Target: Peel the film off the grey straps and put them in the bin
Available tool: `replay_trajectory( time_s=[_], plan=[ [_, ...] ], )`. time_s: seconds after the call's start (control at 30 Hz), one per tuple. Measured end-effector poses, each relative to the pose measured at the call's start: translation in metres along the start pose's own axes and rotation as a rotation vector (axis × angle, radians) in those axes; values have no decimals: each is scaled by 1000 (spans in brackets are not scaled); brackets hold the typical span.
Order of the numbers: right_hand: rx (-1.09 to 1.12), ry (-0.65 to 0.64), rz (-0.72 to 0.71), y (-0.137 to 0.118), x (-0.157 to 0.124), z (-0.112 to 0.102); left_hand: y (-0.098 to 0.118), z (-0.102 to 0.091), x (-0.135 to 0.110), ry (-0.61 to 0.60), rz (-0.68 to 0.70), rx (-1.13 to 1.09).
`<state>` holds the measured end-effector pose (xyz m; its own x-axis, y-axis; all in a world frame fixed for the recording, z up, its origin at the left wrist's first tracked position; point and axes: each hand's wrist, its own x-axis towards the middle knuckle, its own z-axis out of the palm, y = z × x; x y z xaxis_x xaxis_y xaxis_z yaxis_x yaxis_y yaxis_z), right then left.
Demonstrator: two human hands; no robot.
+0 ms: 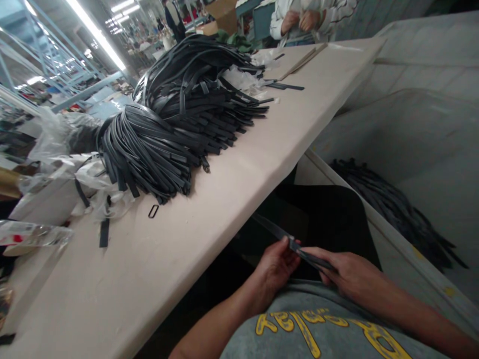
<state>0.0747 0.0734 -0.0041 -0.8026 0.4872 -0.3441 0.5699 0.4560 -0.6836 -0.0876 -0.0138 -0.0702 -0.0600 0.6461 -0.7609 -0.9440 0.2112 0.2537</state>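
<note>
Below the table edge, in front of my grey shirt, my left hand (pixel 276 267) pinches a narrow black strap (pixel 273 231) near its small buckle end. My right hand (pixel 346 269) is closed on the same strap further along, with the strap lying under its fingers. The strap runs up and to the left from my hands. On the beige table (pixel 239 184) lies a big pile of black straps (pixel 175 119) in looped bundles. A single small black buckle ring (pixel 153 211) rests on the table near the pile.
A large pale bin (pixel 411 149) to my right holds more black straps (pixel 396 209). Crumpled clear plastic bags (pixel 60 164) lie at the table's left. A loose strap piece (pixel 104 232) lies nearby. Another person's hands (pixel 299 21) work at the table's far end.
</note>
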Motion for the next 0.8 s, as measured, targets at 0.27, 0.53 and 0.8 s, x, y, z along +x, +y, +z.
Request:
replay_trajectory(
  time_s=[0.27, 0.53, 0.8],
  plan=[
    [286, -139, -57, 2, -17, -5, 7, -2, 8, 94, 75, -9],
    [228, -40, 33, -9, 14, 2, -5, 10, -5, -109, -27, 111],
    [413, -142, 26, -3, -34, -22, 19, 2, 7, 107, 31, 57]
  ],
)
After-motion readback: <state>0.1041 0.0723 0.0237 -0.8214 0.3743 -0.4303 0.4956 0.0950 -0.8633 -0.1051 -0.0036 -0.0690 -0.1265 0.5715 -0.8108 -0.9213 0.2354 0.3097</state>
